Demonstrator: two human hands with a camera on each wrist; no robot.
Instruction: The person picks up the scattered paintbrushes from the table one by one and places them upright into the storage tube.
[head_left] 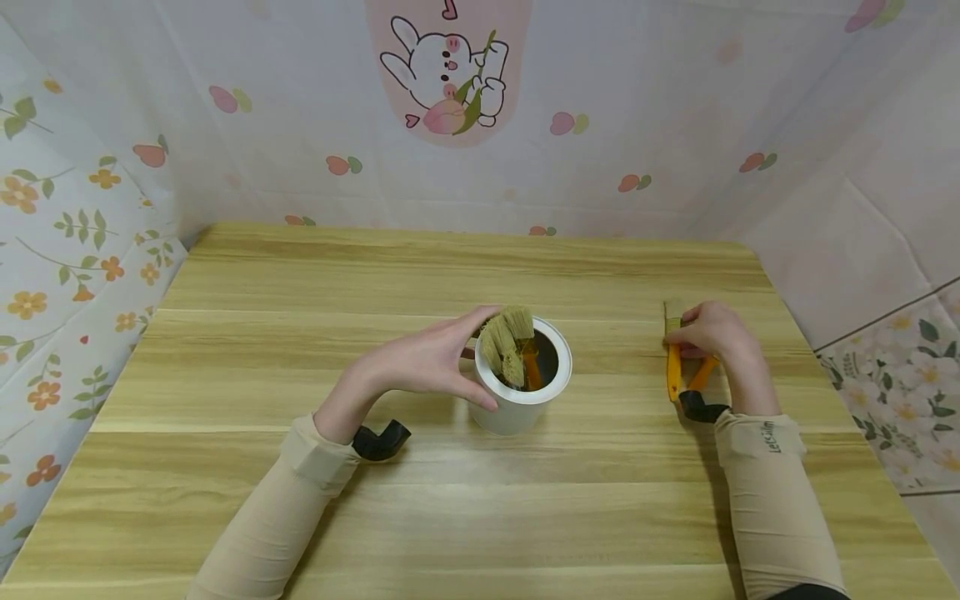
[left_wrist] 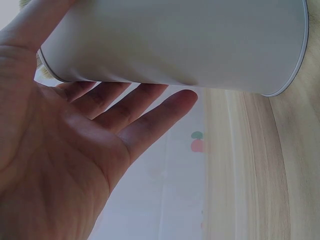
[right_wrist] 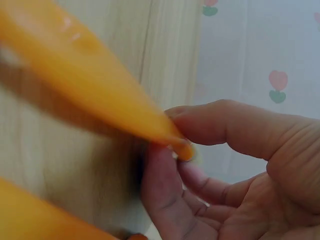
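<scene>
A white cylindrical container (head_left: 510,419) stands upright near the middle of the table. Brushes with pale bristles (head_left: 504,343) stick up from it, and an orange handle shows inside its rim. My left hand (head_left: 423,357) holds the container from the left, thumb on the near side and fingers on the far side. At the right, my right hand (head_left: 714,337) pinches a paintbrush with an orange handle (head_left: 673,372) between thumb and fingers. Close beside it lies a second orange handle (head_left: 702,372), partly hidden by the hand; in the right wrist view this orange handle (right_wrist: 45,215) crosses the lower left corner.
The wooden table (head_left: 225,333) extends around the container and both arms. A white curtain with a rabbit print (head_left: 450,75) hangs behind its far edge, and a flowered cloth (head_left: 67,250) covers the left side. Black wrist mounts (head_left: 381,440) sit under both wrists.
</scene>
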